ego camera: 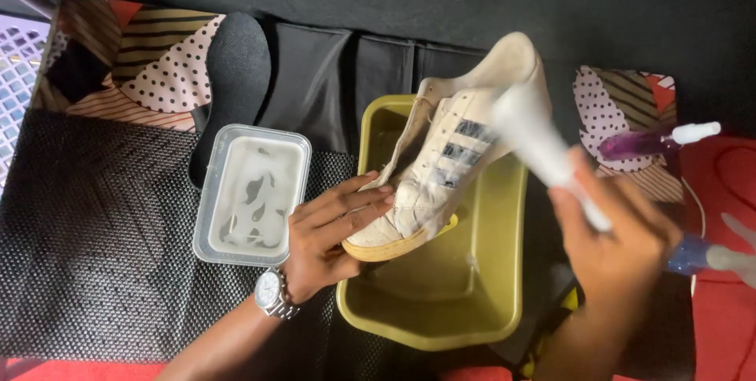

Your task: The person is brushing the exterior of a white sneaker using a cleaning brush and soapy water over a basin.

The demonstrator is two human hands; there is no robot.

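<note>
- The left hand [327, 235], a silver wristwatch [273, 293] on its wrist, clasps the toe of a white leather sneaker with grey side stripes and a tan sole [441, 164], fingers laid flat over the top.
- The sneaker tilts heel-up over an olive-green rectangular plastic basin [472, 286], its toe low at the basin's left side.
- The right hand [618, 235] is closed around a white, motion-blurred brush handle [543, 144] that lies against the sneaker's side.
- A clear rectangular tub of cloudy soapy water [252, 192] sits just left of the basin on black mesh matting [94, 231].
- A black insole [232, 66] lies behind the tub.
- A purple spray bottle with a white nozzle [657, 141] lies at the right, by a dotted and striped patterned cloth [598, 109].
</note>
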